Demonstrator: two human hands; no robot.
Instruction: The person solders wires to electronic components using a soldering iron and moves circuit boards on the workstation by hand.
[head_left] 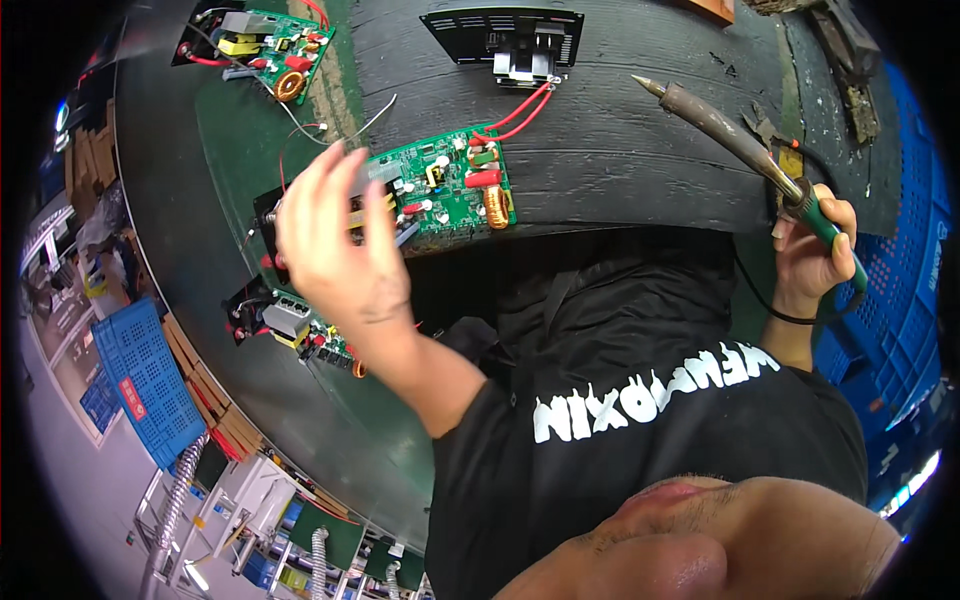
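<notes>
My left hand is over the left end of a green circuit board, blurred, with its fingers stretched out and the thumb apart. It hides part of that board. A thin silvery wire curves by its fingertips; I see no grip on it. At the right, my right hand is wrapped round the green handle of a soldering iron. The iron's tip points up and left, away from the board. Two red wires run from the board to a black vented panel standing behind it.
Another circuit board lies at the far left, and a third sits below my left forearm. The black work surface has a worn edge. The iron's black cord loops below my right hand. Blue crates stand around the bench.
</notes>
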